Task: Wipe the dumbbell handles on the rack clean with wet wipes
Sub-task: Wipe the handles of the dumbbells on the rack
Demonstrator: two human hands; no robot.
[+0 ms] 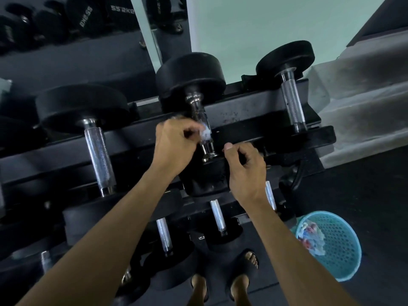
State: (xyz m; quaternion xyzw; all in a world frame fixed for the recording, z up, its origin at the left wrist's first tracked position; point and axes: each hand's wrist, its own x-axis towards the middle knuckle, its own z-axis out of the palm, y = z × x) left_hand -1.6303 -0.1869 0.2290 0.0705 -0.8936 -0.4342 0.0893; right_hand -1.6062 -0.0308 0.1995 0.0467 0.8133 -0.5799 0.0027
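Three black dumbbells lie across the top tier of the black rack. The middle dumbbell has a chrome handle running toward me. My left hand is closed on a white wet wipe pressed against the lower part of that handle. My right hand grips the near black head of the middle dumbbell, thumb up. The left dumbbell's handle and the right dumbbell's handle are bare.
Lower rack tiers hold more dumbbells with chrome handles. A teal mesh basket with used wipes stands on the dark floor at right. My feet in black slides are below. A mirror reflects weights at the top left.
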